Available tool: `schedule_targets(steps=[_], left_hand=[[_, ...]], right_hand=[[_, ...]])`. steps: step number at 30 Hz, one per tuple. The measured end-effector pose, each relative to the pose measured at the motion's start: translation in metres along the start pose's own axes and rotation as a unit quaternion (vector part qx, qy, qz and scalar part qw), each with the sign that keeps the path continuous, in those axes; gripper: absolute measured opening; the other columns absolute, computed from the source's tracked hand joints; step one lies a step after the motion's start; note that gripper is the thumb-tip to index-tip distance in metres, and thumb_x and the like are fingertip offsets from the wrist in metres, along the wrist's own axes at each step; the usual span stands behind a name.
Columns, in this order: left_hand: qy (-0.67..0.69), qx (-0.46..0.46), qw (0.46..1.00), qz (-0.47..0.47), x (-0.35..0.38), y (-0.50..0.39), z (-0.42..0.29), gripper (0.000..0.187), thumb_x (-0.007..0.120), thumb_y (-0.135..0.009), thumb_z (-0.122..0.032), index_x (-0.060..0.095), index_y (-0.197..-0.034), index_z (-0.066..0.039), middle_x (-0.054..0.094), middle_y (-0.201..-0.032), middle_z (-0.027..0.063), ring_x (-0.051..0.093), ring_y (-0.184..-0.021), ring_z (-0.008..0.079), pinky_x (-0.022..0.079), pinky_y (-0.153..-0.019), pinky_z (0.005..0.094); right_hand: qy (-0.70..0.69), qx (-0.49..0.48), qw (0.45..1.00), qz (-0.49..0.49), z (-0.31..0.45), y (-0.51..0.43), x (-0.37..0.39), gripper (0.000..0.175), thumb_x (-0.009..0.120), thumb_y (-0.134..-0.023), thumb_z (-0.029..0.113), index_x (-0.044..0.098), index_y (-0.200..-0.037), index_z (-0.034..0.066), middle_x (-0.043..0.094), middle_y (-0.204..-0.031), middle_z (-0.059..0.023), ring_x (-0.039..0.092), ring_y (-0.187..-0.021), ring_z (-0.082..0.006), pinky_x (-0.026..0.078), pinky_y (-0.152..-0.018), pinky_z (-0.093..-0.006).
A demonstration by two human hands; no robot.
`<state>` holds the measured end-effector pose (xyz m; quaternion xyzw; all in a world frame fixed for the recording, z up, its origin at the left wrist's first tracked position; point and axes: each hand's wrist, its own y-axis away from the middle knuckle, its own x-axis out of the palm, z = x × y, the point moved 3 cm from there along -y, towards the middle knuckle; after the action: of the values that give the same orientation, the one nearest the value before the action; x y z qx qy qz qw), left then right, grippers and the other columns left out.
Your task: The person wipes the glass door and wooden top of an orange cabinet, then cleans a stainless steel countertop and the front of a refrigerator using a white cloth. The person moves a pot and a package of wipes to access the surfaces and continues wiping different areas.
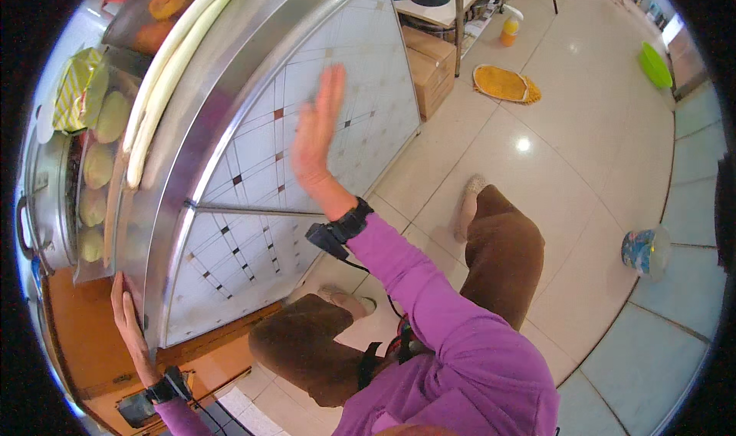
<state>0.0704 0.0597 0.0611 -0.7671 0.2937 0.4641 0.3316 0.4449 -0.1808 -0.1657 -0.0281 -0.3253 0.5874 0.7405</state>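
Observation:
My right hand [315, 134], slightly blurred, is in front of the white patterned cabinet door [368, 85]. Its fingers point up and hold nothing. Whether it touches the door cannot be told. My left hand [131, 324] rests flat on the edge of the counter, where the metal worktop [167, 206] meets a brown wooden surface [80, 321]. Long pale green stalks [167, 85] lie along the worktop near its edge. Behind them stand a clear container of pale green round produce [98, 165], a yellow-green striped packet [80, 91] and a metal pot [56, 200].
A cardboard box [425, 71] stands under a small table at the cabinet's far end. On the tiled floor are a spray bottle [509, 29], an orange mat or slipper-shaped cloth [503, 83], a green basin [655, 65] and a patterned bucket [644, 253]. My knees are close to the cabinet.

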Motion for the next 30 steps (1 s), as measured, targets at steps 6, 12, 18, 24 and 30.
schedule_targets(steps=[6,12,18,24,30], left_hand=[[0.019,0.002,1.0,-0.002,0.0,-0.003,0.009,0.052,0.045,-0.108,-0.035,0.052,-0.145,-0.001,0.051,-0.15,0.0134,0.044,-0.14,0.0253,0.029,-0.118,0.0368],[-0.006,0.018,1.0,0.002,0.0,-0.004,0.007,0.05,0.045,-0.108,-0.033,0.051,-0.146,0.0,0.05,-0.151,0.0134,0.044,-0.14,0.025,0.03,-0.118,0.0357],[0.02,-0.021,1.0,-0.007,0.001,0.0,0.003,0.05,0.043,-0.108,-0.031,0.049,-0.147,0.0,0.048,-0.153,0.0129,0.041,-0.142,0.0251,0.027,-0.12,0.0356],[0.047,-0.039,0.998,-0.008,0.0,0.003,0.002,0.051,0.04,-0.109,-0.032,0.046,-0.15,-0.002,0.045,-0.155,0.0122,0.038,-0.145,0.0245,0.024,-0.121,0.0368],[0.071,-0.029,0.997,0.022,-0.005,0.001,0.011,0.061,0.038,-0.109,-0.04,0.037,-0.154,0.001,0.038,-0.159,0.0142,0.035,-0.146,0.0263,0.024,-0.121,0.0403]], right_hand=[[0.011,-0.081,0.997,0.015,0.016,-0.003,0.0,0.054,0.04,-0.098,-0.001,0.035,-0.152,-0.0052,0.03,-0.161,-0.0243,0.022,-0.153,-0.0378,0.02,-0.123,-0.0428],[0.248,-0.117,0.96,-0.055,-0.003,0.008,-0.026,0.046,0.061,-0.092,0.002,0.059,-0.137,0.0044,0.052,-0.134,-0.0196,0.05,-0.122,-0.0291,0.04,-0.106,-0.0395],[0.166,0.078,0.98,-0.08,-0.067,0.029,-0.061,0.037,0.07,-0.088,0.009,0.069,-0.124,0.0079,0.053,-0.104,-0.0123,0.055,-0.094,-0.0276,0.048,-0.084,-0.0402],[0.301,0.148,0.928,-0.164,-0.195,0.064,-0.131,0.033,0.067,-0.094,0.013,0.068,-0.126,0.0054,0.054,-0.105,-0.0132,0.058,-0.092,-0.0287,0.05,-0.081,-0.0386],[0.408,0.309,0.839,-0.187,-0.313,0.096,-0.197,0.031,0.067,-0.095,0.018,0.068,-0.123,0.0061,0.058,-0.109,-0.0188,0.061,-0.097,-0.0361,0.05,-0.083,-0.0446]])
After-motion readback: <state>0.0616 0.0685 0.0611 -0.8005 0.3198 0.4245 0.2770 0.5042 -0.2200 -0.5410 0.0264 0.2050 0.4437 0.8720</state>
